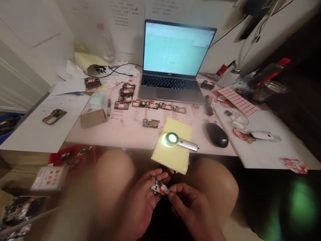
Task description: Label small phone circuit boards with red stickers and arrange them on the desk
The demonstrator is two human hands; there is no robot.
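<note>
Low in front of my lap, my left hand (147, 197) cradles a small phone circuit board (155, 187) between thumb and fingers. A white sticker with red print (164, 189) is at the board's right end. My right hand (190, 204) pinches the edge of that sticker between thumb and forefinger; whether the sticker is stuck down or lifted there, I cannot tell. Just beyond the hands, a yellow sheet (173, 160) hangs over the table edge. A lit magnifier (185, 144) with a silver handle lies on it.
An open laptop (173, 95) stands at the back, with several labelled circuit boards (165, 106) lined up before it. One more board (150, 123) lies nearer. A black mouse (217, 135) is right, a cardboard box (93, 118) left. Below the table sits a red bin (94, 154) of boards.
</note>
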